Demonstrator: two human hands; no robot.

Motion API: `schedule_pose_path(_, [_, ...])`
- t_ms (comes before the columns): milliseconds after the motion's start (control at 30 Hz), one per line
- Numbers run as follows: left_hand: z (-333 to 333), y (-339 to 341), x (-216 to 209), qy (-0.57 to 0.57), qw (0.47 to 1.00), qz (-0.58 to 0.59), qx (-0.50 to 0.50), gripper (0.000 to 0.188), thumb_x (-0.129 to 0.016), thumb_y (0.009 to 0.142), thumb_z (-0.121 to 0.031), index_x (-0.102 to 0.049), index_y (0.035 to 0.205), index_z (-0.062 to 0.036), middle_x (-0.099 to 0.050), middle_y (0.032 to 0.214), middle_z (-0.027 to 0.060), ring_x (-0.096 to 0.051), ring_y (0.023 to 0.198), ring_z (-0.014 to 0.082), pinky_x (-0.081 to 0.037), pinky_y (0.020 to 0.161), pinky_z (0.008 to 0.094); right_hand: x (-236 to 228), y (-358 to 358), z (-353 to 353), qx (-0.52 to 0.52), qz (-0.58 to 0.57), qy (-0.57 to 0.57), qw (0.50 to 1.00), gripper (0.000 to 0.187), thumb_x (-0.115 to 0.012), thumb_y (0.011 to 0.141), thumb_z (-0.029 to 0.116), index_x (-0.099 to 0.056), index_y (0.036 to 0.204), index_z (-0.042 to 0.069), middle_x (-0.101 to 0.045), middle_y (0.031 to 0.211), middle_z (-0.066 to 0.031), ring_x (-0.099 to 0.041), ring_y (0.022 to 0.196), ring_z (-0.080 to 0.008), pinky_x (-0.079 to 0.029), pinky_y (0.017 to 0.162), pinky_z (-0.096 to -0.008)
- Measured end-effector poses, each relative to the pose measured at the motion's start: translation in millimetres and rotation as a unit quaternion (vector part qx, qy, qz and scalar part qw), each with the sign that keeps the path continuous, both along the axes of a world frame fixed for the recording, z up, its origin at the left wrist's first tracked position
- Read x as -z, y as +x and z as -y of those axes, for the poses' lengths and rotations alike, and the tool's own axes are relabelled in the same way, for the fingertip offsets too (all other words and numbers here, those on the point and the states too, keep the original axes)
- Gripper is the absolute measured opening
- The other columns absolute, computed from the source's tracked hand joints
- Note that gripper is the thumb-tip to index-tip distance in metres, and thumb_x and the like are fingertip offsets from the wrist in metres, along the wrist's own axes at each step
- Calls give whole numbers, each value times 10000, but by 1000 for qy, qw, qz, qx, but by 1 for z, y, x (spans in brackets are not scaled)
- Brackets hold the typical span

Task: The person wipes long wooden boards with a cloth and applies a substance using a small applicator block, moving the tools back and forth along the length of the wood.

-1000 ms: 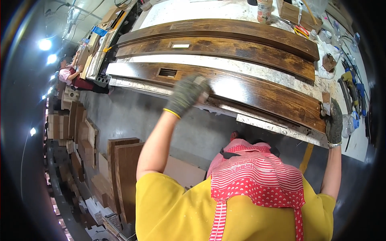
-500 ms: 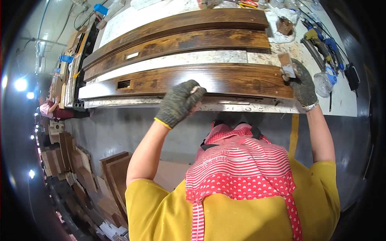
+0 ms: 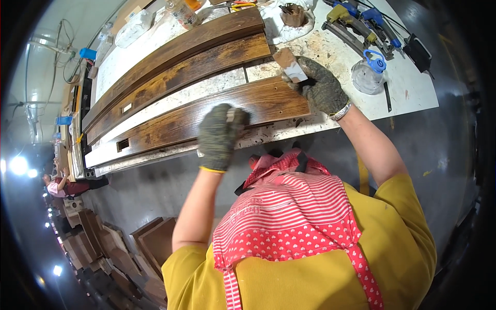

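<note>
A long dark-stained wooden board (image 3: pixel 170 124) with a small rectangular slot lies along the near edge of a paint-spattered white workbench (image 3: pixel 413 88). My left hand (image 3: pixel 219 135), in a grey-green work glove, is clamped over the board's near edge. My gloved right hand (image 3: pixel 320 85) sits at the board's right end and grips a small wooden block (image 3: pixel 289 63) with a white face. Two more stained boards (image 3: pixel 196 62) lie side by side further back on the bench.
At the bench's right end are a clear plastic jug with a blue cap (image 3: pixel 368 75), blue-handled power tools (image 3: pixel 356 23) and a small brown cup (image 3: pixel 293 14). Bottles (image 3: pixel 181 13) stand at the back. Stacked wooden panels (image 3: pixel 111 248) cover the floor left; another person (image 3: pixel 64 185) works there.
The view has swung so the boards now slant up to the right. My right hand has come in along the near board's end with the block; my left hand keeps its hold on the edge.
</note>
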State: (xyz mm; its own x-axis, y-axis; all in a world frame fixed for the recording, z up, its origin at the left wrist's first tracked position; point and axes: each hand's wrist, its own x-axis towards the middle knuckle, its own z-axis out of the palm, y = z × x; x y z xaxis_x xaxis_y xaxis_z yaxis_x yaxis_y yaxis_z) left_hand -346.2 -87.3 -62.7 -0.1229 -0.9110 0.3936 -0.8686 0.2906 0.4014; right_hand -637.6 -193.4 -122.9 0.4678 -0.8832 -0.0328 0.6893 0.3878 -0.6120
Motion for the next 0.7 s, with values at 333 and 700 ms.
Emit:
schedule_pose_path(333, [-13, -169, -11, 304, 862, -337, 226, 164, -654, 966, -163, -634, 1082, -49, -656, 933, 85, -640, 836, 188, -524, 715, 343, 11, -1, 8, 17, -176, -135, 975, 469, -517, 931, 1, -509, 1400, 18, -631, 1278, -116, -642, 1111, -215, -544, 937, -351])
schedule_pose_path(700, [-11, 179, -66, 131, 615, -778, -15, 559, -436, 1006, -598, -596, 1163, -86, -661, 1034, 114, -641, 926, 292, -559, 808, 452, -40, 5, -22, -27, 3, 21, 999, 457, -625, 985, 245, -515, 1380, 42, -625, 1202, -109, -631, 1061, -223, -554, 861, -347])
